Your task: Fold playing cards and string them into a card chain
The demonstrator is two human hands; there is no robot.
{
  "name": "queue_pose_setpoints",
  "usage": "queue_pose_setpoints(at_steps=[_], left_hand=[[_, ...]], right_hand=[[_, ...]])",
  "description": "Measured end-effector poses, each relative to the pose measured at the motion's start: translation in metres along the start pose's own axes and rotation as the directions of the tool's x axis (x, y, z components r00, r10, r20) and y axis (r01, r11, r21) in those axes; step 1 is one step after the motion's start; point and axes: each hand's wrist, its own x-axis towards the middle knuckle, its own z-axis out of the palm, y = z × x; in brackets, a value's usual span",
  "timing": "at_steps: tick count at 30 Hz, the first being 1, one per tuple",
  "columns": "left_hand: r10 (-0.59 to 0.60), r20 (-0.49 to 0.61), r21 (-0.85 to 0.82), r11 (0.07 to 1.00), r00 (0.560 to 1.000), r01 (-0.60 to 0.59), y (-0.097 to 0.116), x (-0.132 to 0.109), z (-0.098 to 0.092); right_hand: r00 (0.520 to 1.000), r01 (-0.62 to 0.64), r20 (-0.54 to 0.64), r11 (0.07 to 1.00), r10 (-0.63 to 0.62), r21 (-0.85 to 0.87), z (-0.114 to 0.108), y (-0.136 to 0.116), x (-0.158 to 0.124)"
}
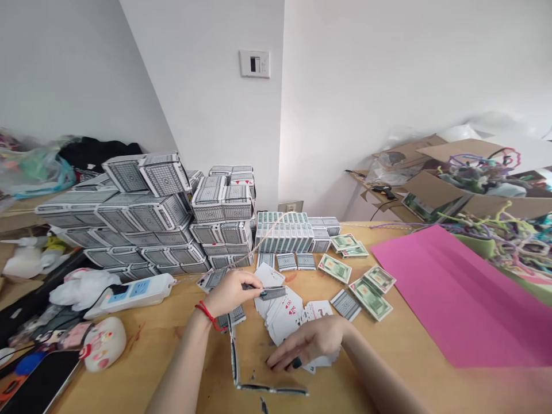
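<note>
My left hand [233, 292] pinches a folded playing card [274, 293] with a grey patterned back, held above a spread of loose playing cards [280, 319], faces up. My right hand [313, 344] rests low with its fingers stretched toward the tabletop, partly over the near side of that spread; it grips nothing that I can see. Between my forearms stands an L-shaped strip of folded cards [235, 362] on edge. Several folded cards [287, 262] lie beyond the spread, and another folded card [345, 303] lies right of it.
Stacked blocks of folded cards [166, 210] rise at the back left. Green card packs [334, 268] lie right of centre, beside a pink sheet [466, 299]. A power strip [138, 293], a white figurine [106, 344] and a phone [43, 382] occupy the left. Cardboard boxes [452, 190] stand at right.
</note>
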Motion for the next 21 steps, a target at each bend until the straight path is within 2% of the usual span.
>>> queue_pose_setpoints(at_steps=[4, 6, 8, 10, 12, 13, 15, 16, 17, 18, 21], left_hand=[[-0.032, 0.016, -0.007, 0.999, 0.999, 0.033, 0.001, 0.0, 0.001], [-0.052, -0.001, -0.025, 0.998, 0.999, 0.052, 0.002, 0.001, 0.002], [-0.063, -0.012, -0.037, 0.997, 0.998, 0.062, 0.002, 0.001, 0.004], [-0.07, -0.023, -0.032, 0.997, 0.997, 0.069, 0.002, 0.002, 0.005], [-0.07, -0.042, -0.015, 0.997, 0.997, 0.07, 0.001, 0.003, 0.007], [-0.068, -0.054, -0.004, 0.998, 0.996, 0.068, 0.0, 0.003, 0.008], [-0.059, -0.065, 0.015, 0.998, 0.996, 0.06, 0.0, 0.004, 0.011], [-0.054, -0.06, 0.023, 0.998, 0.997, 0.055, 0.0, 0.005, 0.013], [-0.049, -0.054, 0.03, 0.998, 0.997, 0.05, 0.0, 0.005, 0.015], [-0.045, -0.048, 0.037, 0.998, 0.998, 0.047, 0.001, 0.006, 0.017], [-0.026, -0.025, 0.067, 0.997, 0.999, 0.027, 0.003, 0.008, 0.023]], right_hand=[[0.985, 0.093, -0.128, 0.986, -0.112, -0.141, -0.009, 0.002, -0.004], [0.955, 0.137, -0.227, 0.963, -0.19, -0.231, -0.016, 0.003, -0.008], [0.901, 0.18, -0.33, 0.935, -0.281, -0.306, -0.025, 0.006, -0.009], [0.82, 0.191, -0.444, 0.904, -0.361, -0.383, -0.034, 0.01, -0.008], [0.716, 0.127, -0.572, 0.88, -0.401, -0.458, -0.043, 0.016, -0.006], [0.638, 0.058, -0.65, 0.868, -0.412, -0.493, -0.048, 0.019, -0.005], [0.42, -0.142, -0.788, 0.825, -0.45, -0.547, -0.056, 0.024, -0.005], [0.337, -0.237, -0.811, 0.79, -0.479, -0.565, -0.06, 0.027, -0.007], [0.291, -0.312, -0.806, 0.745, -0.515, -0.589, -0.064, 0.029, -0.009], [0.278, -0.37, -0.79, 0.698, -0.547, -0.613, -0.066, 0.031, -0.011], [0.289, -0.472, -0.765, 0.61, -0.576, -0.637, -0.071, 0.036, -0.017]])
